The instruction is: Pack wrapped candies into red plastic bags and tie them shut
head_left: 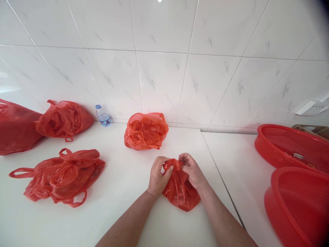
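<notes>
A small red plastic bag [180, 193] lies on the white counter [123, 219] just in front of me. My left hand [158, 176] and my right hand [192, 171] both pinch its gathered top, fingers curled closed around the plastic. The bag's body bulges below the hands, and its contents are hidden. Behind it sits a fuller, translucent red bag [145, 131] close to the tiled wall.
More red bags lie to the left: a flat heap [61, 175], a knotted one [64, 118] and a big one [14, 127] at the edge. A small water bottle [103, 116] stands by the wall. Two red plastic baskets [293, 147] [300, 202] stand at the right.
</notes>
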`<state>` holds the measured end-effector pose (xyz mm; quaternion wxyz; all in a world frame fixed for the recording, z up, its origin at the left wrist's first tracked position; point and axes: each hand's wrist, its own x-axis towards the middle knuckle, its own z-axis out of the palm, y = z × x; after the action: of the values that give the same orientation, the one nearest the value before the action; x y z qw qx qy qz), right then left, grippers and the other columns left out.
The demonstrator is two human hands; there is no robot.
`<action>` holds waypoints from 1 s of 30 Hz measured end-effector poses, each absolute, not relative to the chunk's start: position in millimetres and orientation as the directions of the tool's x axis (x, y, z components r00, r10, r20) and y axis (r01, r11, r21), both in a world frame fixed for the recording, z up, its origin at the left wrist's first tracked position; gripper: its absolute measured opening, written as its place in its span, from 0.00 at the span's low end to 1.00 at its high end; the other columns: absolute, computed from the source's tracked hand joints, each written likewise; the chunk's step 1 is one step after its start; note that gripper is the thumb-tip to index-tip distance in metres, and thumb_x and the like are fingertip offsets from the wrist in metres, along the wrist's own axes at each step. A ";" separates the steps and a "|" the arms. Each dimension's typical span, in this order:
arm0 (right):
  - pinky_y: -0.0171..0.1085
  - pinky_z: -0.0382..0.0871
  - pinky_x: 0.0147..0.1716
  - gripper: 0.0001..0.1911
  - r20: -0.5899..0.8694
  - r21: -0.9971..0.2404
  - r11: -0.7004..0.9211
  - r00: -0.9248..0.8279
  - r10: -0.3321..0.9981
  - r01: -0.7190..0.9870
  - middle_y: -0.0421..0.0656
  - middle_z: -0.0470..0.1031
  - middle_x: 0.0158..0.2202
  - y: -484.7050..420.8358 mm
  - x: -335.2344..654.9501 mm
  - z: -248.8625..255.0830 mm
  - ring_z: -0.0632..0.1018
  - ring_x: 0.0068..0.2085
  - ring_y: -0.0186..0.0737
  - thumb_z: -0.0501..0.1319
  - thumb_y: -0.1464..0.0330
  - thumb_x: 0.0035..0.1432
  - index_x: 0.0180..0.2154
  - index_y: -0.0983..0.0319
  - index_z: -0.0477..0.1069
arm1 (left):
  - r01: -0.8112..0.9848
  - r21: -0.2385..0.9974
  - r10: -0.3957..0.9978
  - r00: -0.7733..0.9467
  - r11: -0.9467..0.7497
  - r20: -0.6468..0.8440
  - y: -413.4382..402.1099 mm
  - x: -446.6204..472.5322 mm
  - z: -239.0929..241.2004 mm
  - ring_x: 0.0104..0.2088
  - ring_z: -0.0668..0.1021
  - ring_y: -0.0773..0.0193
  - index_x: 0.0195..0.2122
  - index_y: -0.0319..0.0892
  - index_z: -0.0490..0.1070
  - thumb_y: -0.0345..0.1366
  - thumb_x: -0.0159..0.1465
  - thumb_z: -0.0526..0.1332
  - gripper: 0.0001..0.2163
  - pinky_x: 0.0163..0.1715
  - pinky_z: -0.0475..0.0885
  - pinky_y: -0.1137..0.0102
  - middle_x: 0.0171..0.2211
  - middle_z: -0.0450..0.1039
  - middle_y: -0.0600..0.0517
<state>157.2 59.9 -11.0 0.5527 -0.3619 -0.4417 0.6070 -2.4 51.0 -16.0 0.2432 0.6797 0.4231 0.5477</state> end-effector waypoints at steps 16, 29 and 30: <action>0.38 0.63 0.32 0.10 0.162 -0.955 0.000 0.519 0.840 0.297 0.40 0.69 0.30 74.4 222.6 -9.5 0.69 0.31 0.38 0.54 0.71 0.41 0.30 0.59 0.67 | 0.126 0.967 0.942 -0.226 -0.222 0.246 64.8 -18.0 -16.9 0.27 0.67 0.68 0.28 0.43 0.62 0.42 0.61 0.56 0.09 0.29 0.64 0.73 0.24 0.62 0.56; 0.38 0.62 0.30 0.12 0.085 -0.804 -0.155 0.369 0.925 0.573 0.41 0.74 0.33 73.4 226.4 -25.5 0.73 0.31 0.39 0.53 0.66 0.46 0.33 0.58 0.71 | 0.363 0.877 0.854 -0.296 -0.314 0.428 66.0 -16.6 -21.7 0.52 0.67 0.57 0.50 0.43 0.62 0.37 0.60 0.57 0.16 0.51 0.63 0.59 0.51 0.64 0.44; 0.38 0.62 0.30 0.12 0.073 -0.776 -0.154 0.329 0.941 0.612 0.41 0.74 0.33 73.0 222.4 -26.2 0.73 0.31 0.39 0.53 0.65 0.47 0.34 0.58 0.71 | 0.461 0.800 0.820 -0.227 -0.384 0.525 61.2 -14.2 -19.1 0.56 0.64 0.54 0.52 0.43 0.61 0.38 0.60 0.57 0.18 0.55 0.59 0.56 0.54 0.62 0.43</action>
<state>222.4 73.0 -26.2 0.3704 -0.7263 -0.5347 0.2221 -14.2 61.2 -19.1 0.1562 0.6018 0.5324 0.5744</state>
